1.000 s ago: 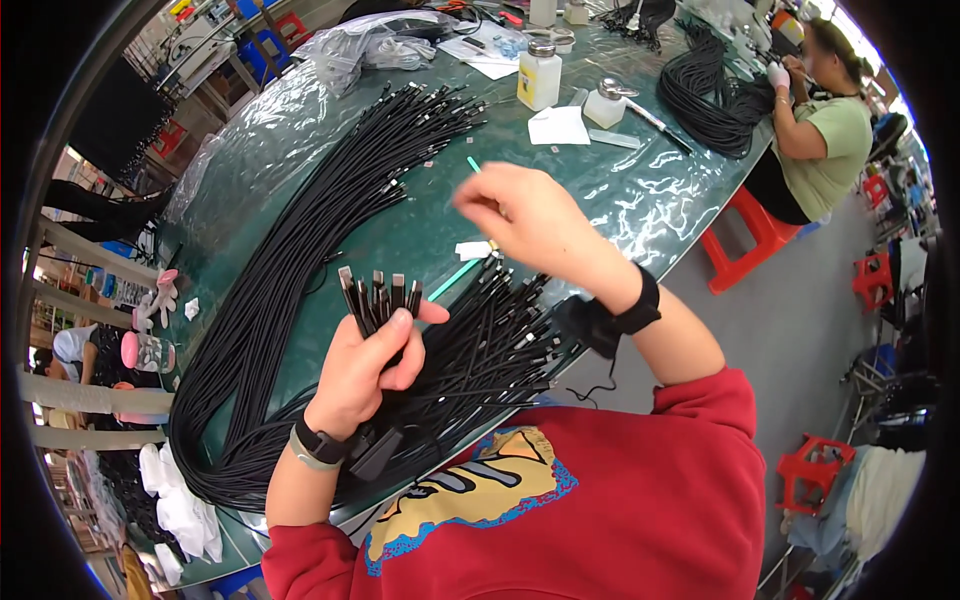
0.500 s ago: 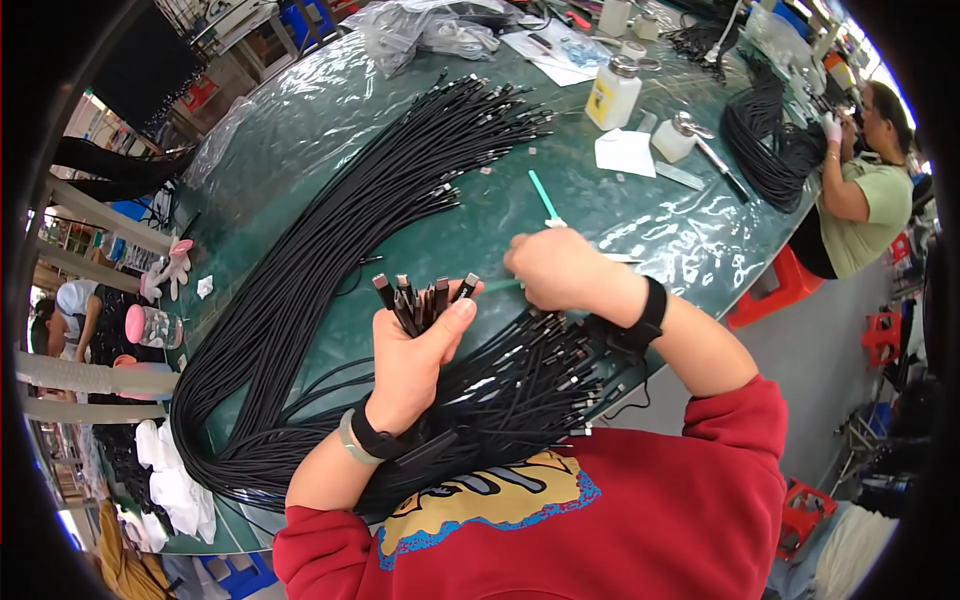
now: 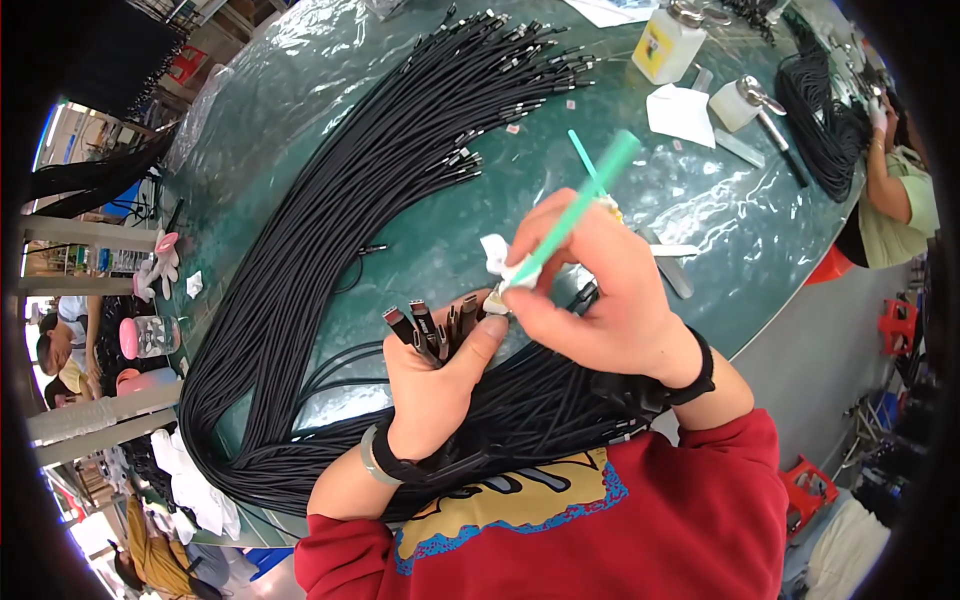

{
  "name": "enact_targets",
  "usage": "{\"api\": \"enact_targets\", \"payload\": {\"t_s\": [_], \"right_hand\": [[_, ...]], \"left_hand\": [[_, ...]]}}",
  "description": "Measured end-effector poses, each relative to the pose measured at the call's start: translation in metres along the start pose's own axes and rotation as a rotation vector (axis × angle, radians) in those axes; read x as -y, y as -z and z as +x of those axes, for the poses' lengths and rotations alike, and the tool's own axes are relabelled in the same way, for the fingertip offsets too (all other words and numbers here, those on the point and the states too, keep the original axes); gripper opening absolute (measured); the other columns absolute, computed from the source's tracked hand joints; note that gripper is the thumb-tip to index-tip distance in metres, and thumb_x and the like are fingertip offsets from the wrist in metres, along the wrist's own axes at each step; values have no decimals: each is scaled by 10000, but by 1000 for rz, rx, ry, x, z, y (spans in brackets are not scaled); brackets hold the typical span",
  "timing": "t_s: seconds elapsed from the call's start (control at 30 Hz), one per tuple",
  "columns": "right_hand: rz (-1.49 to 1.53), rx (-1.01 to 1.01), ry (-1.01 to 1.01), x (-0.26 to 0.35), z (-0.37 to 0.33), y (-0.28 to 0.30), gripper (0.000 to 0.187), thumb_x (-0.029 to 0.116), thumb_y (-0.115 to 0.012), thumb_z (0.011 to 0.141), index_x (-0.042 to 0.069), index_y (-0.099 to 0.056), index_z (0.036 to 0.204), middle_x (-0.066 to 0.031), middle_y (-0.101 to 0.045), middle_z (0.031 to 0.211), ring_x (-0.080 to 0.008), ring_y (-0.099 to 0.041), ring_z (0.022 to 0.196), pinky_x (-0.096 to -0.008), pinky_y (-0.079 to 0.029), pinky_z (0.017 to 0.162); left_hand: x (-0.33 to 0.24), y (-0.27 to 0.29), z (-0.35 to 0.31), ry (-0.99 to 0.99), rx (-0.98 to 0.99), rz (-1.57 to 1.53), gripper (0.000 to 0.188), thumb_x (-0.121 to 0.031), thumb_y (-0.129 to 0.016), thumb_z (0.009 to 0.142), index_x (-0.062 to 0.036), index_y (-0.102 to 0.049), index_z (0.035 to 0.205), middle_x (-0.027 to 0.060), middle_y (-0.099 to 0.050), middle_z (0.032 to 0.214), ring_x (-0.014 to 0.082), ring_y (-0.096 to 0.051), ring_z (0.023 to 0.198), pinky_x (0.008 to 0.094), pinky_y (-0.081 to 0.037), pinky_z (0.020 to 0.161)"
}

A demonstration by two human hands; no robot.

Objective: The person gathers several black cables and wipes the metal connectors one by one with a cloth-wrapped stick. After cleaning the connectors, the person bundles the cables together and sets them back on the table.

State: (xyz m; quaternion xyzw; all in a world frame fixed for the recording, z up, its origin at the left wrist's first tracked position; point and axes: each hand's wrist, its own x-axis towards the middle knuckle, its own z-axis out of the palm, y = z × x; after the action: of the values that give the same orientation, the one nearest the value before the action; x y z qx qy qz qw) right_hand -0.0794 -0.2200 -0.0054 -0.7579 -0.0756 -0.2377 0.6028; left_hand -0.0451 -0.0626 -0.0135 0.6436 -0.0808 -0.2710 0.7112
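Note:
My left hand (image 3: 435, 400) is closed around several black cables, their plugs (image 3: 425, 330) with metal tips fanned out above the thumb. My right hand (image 3: 610, 295) pinches a green stick (image 3: 585, 195) whose lower end is wrapped in a white wad (image 3: 495, 255), perhaps cloth. That wad is at one of the plugs beside my left thumb; the exact contact is hidden by the fingers. Under my forearms runs a thick bundle of black cables (image 3: 330, 220), which bends round at the left and stretches to the far side of the table.
Beyond my right hand a second green stick (image 3: 582, 150) lies on the green table (image 3: 400, 255). Farther right are a white bottle (image 3: 668, 45), a small jar (image 3: 737, 103), white paper (image 3: 680, 115) and another cable coil (image 3: 815, 110). A co-worker (image 3: 905, 190) sits at the right.
My right hand has come left and nearer, bringing the green stick and white wad to the plugs. My left hand keeps its hold. The whole view has shifted a little.

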Motion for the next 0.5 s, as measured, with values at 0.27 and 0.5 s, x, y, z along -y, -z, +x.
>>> {"api": "enact_targets", "payload": {"t_s": [0.27,0.5], "right_hand": [[-54,40,-58,-5,-2,6,212,-2,-638,691,17,-530,873,-42,-551,775,-100,-509,607,-220,-411,520],[-111,-8,-35,-10,-4,3,207,9,-642,694,32,-532,868,-18,-553,766,-87,-493,579,-215,-403,515]], "left_hand": [[4,6,3,21,10,34,213,-49,-605,777,38,-597,971,-56,-521,656,1,-380,522,153,-275,452],[4,5,3,37,0,30,229,-72,-630,761,36,-600,960,-50,-520,646,8,-366,493,154,-265,438]]}}
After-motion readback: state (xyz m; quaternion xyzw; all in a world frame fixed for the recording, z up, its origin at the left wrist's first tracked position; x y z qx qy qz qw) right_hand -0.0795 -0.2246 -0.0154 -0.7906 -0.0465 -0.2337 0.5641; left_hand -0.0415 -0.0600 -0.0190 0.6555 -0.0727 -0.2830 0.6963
